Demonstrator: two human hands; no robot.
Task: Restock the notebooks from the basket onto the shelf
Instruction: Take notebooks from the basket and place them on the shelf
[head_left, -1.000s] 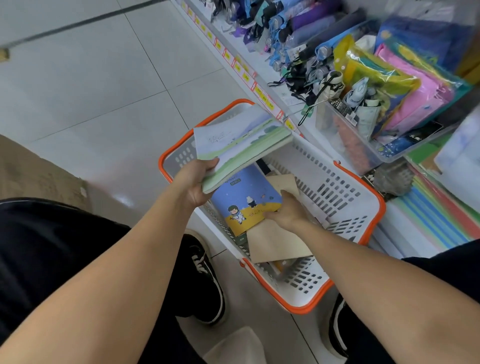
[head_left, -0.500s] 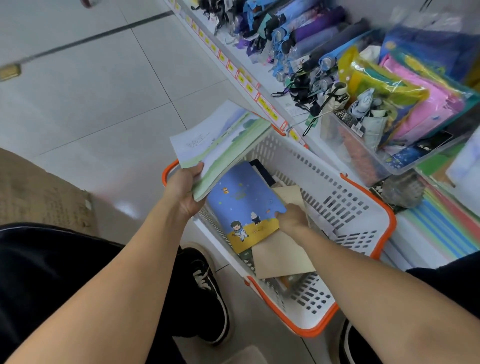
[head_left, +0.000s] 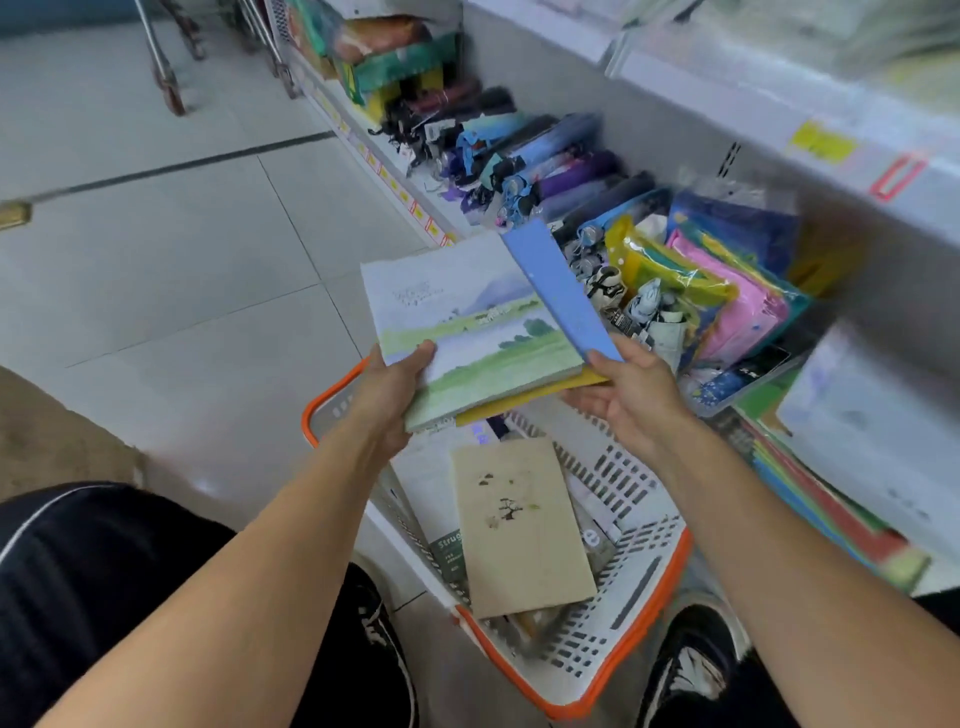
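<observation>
My left hand (head_left: 387, 392) grips a stack of notebooks with a green landscape cover (head_left: 467, 322), held above the basket. My right hand (head_left: 631, 402) holds a blue notebook (head_left: 561, 291) tilted on edge against the stack's right side; its yellow lower part (head_left: 524, 397) pokes out beneath the stack. The white basket with an orange rim (head_left: 644, 613) sits on the floor between my feet. A beige notebook (head_left: 519, 525) lies on top inside it, with other notebooks partly hidden underneath. The shelf (head_left: 857, 452) at the right holds stacked coloured notebooks.
Folded umbrellas (head_left: 545, 166) and a clear bin of bright plastic packets (head_left: 717, 291) fill the low shelf behind the basket. An upper shelf edge with price tags (head_left: 821, 143) overhangs. Trolley legs (head_left: 166, 78) stand at the far left on the tiled floor.
My right hand lifted the blue notebook out of the basket and brought it up against the stack in my left hand. The view tilted up toward the shelf.
</observation>
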